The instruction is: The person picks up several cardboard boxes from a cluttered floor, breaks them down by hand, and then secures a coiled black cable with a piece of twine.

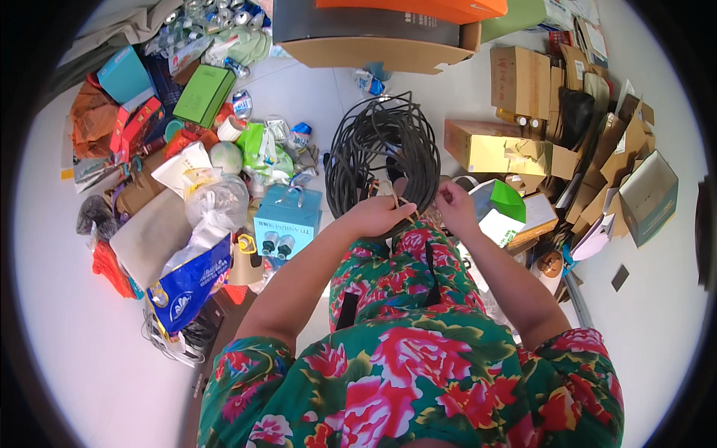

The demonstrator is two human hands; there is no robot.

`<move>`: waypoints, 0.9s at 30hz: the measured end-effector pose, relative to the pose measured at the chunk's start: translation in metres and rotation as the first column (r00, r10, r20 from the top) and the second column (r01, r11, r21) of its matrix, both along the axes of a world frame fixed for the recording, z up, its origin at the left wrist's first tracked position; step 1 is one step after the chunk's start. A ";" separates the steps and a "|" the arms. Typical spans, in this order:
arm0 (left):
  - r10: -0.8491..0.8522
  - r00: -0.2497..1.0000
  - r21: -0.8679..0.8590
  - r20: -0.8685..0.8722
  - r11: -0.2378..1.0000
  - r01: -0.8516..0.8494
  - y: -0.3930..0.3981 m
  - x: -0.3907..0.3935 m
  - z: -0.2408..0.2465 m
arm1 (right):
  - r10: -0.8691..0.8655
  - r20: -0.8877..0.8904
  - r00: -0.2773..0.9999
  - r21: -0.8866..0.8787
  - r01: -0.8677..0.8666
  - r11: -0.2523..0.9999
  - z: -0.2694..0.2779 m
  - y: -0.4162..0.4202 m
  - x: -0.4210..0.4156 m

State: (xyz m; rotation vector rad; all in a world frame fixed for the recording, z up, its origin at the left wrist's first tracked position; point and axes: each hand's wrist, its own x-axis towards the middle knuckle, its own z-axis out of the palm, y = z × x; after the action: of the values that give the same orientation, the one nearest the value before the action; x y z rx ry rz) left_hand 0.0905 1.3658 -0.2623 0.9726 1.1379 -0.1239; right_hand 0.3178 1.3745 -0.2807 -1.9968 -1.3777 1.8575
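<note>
A large coil of black cable (350,151) stands upright in front of my knees. At its lower edge my left hand (383,215) is closed on a tan string (400,199) that loops around the cable strands. Just right of the coil is my right hand (455,204), with its thumb and fingers bent together; whether it pinches an end of the string is too small to tell. My legs in flowered trousers (414,269) lie directly below the coil.
Bags, cans and a light-blue carton (288,215) crowd the left side. Flattened cardboard and a gold box (482,145) are heaped on the right. A big open carton (375,53) stands beyond the coil, with a crushed can (368,82) on the floor before it.
</note>
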 end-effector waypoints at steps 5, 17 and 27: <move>-0.077 0.992 0.071 -0.104 0.994 0.084 0.011 -0.004 0.009 | 0.353 0.293 0.889 0.529 -0.458 0.715 0.017 0.040 -0.010; -0.359 0.914 0.116 -0.188 0.916 0.384 0.005 0.005 0.005 | 0.693 0.341 0.636 0.043 -0.747 0.664 0.028 0.069 -0.070; -0.253 0.941 0.147 -0.222 0.946 0.289 0.006 0.010 0.006 | 0.473 0.056 0.879 -0.204 -0.453 0.868 -0.017 0.065 -0.076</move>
State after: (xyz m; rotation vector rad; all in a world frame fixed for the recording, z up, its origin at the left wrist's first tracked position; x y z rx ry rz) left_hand 0.1009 1.3716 -0.2565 1.2990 1.2078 -0.3561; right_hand 0.2419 1.4396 -0.2972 -1.9989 -1.9259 2.1650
